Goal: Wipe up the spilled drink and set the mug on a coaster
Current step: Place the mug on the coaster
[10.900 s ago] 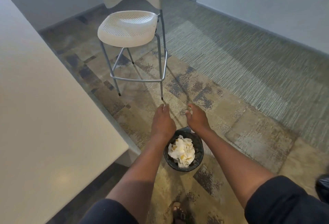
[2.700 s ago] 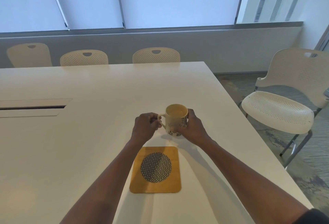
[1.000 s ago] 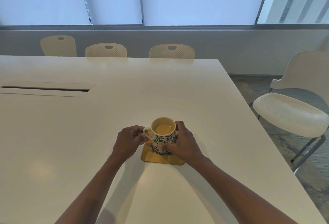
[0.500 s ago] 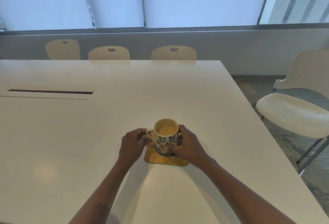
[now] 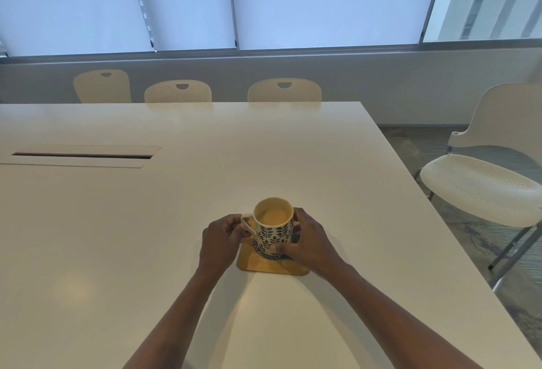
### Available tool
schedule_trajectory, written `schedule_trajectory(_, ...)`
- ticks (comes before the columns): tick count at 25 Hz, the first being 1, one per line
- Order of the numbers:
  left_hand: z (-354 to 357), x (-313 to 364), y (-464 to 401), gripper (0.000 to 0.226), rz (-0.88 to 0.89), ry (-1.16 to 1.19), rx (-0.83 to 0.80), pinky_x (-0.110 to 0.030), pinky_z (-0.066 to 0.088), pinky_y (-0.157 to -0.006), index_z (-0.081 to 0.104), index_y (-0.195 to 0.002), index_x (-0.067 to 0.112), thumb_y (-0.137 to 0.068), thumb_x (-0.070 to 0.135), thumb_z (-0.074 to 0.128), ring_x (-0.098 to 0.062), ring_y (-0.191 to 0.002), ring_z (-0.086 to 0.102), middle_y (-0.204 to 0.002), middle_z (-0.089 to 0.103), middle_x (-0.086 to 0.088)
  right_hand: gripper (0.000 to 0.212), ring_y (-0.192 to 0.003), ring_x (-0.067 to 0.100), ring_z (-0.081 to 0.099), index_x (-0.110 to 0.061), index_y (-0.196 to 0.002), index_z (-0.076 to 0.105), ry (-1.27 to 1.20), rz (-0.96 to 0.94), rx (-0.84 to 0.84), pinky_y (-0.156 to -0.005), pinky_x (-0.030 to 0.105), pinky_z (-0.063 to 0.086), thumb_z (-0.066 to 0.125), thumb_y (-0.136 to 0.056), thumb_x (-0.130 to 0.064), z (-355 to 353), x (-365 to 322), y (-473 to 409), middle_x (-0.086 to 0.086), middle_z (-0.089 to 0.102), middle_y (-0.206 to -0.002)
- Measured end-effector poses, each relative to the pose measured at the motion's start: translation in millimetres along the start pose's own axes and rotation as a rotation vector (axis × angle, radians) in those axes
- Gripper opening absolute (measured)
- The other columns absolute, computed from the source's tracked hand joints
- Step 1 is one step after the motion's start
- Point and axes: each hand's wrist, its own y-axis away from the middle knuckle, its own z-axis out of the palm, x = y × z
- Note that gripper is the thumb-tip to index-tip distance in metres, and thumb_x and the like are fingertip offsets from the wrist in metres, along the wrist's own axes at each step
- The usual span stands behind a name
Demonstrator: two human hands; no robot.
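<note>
Your left hand (image 5: pixel 221 239) grips the handle of the patterned mug (image 5: pixel 273 227), while your right hand (image 5: pixel 308 241) wraps its side. The mug stands upright on the yellow coaster (image 5: pixel 271 266), on the white counter (image 5: pixel 117 222).

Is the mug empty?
No, the mug, held by both hands on the coaster, has light brown drink inside.
</note>
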Motion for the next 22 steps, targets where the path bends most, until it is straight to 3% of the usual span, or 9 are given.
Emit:
schedule_trajectory(5, 9.7, 6.1, 10.1, 0.015, 0.004, -0.069, 0.086, -0.043, 0.06, -0.08, 0.077, -0.098, 0.022, -0.089, 0.012, 0.068, -0.001, -0.073, 0.073, -0.079, 0.077, 0.012, 0.077, -0.105, 0.018, 0.064, -0.019, -0.127, 0.05, -0.025, 0.002, 0.005, -0.083, 0.042, 0.058, 0.089, -0.062, -0.034, 1.9, -0.6, 2.8, -0.001, 0.063, -0.117)
schedule_trajectory(9, 12.2, 11.8, 17.7, 0.025, 0.004, -0.122, 0.084, -0.041, 0.059, -0.085, 0.074, -0.107, 0.023, -0.089, 0.007, 0.065, -0.003, -0.079, 0.073, -0.093, 0.077, 0.008, 0.073, -0.109, 0.021, 0.063, -0.016, -0.129, 0.048, -0.026, -0.012, -0.013, -0.087, 0.044, 0.056, 0.086, -0.068, -0.03, 0.8, -0.1, 6.1, 0.003, 0.063, -0.12)
schedule_trajectory(13, 15.0, 13.5, 33.6, 0.047, -0.013, -0.216, 0.062, -0.04, 0.055, -0.092, 0.061, -0.131, 0.021, -0.088, 0.003, 0.059, -0.017, -0.1, 0.07, -0.123, 0.07, -0.002, 0.072, -0.118, 0.024, 0.058, -0.015, -0.136, 0.044, 0.001, -0.013, -0.035, -0.095, 0.046, 0.052, 0.081, -0.075, -0.023, -0.3, 0.1, 14.7, 0.006, 0.059, -0.128)
schedule_trajectory(18, 15.4, 13.7, 50.3, 0.042, 0.006, -0.352, 0.019, -0.043, 0.052, -0.098, 0.054, -0.138, 0.012, -0.096, 0.008, 0.053, -0.025, -0.118, 0.062, -0.135, 0.062, -0.011, 0.069, -0.12, 0.022, 0.057, -0.018, -0.138, 0.042, 0.021, -0.01, -0.025, -0.097, 0.041, 0.052, 0.077, -0.079, -0.022, -1.8, -0.8, 27.0, 0.004, 0.057, -0.132)
schedule_trajectory(22, 13.1, 22.3, 57.6, 0.055, 0.06, -0.495, 0.044, -0.039, 0.035, -0.116, 0.035, -0.152, 0.013, -0.099, 0.015, 0.05, -0.023, -0.142, 0.041, -0.155, 0.042, -0.006, 0.076, -0.134, 0.024, 0.043, -0.015, -0.148, 0.03, 0.138, -0.046, 0.03, -0.104, 0.033, 0.04, 0.071, -0.085, -0.028, -4.7, -5.5, 33.4, 0.007, 0.045, -0.145)
